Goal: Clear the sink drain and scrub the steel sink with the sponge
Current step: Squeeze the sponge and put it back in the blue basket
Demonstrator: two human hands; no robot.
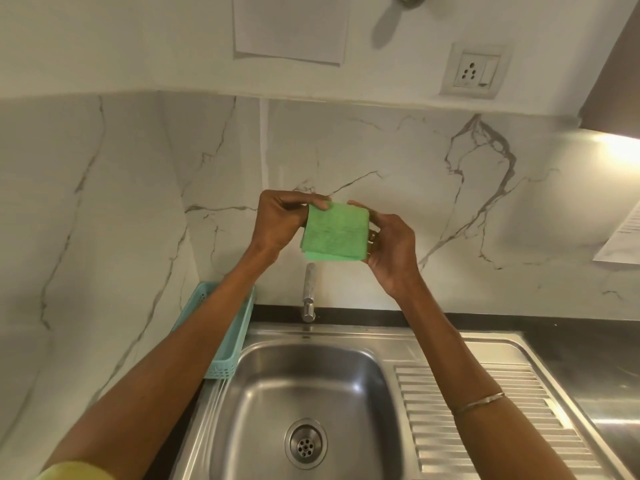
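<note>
A flat green sponge point(335, 232) is held up in front of the marble wall, high above the steel sink point(263, 382). My left hand point(282, 221) pinches its left edge between thumb and fingers. My right hand point(389, 245) grips its right edge, fingers curled behind it. The sink basin is bare, and its round drain point(305, 443) with a perforated strainer shows no debris. A chrome tap point(309, 293) sticks out from the wall just below the sponge.
A turquoise plastic basket point(230, 344) stands on the counter left of the sink. The ribbed steel draining board point(485, 410) lies to the right. A wall socket point(474, 71) and taped papers point(291, 27) are on the wall above.
</note>
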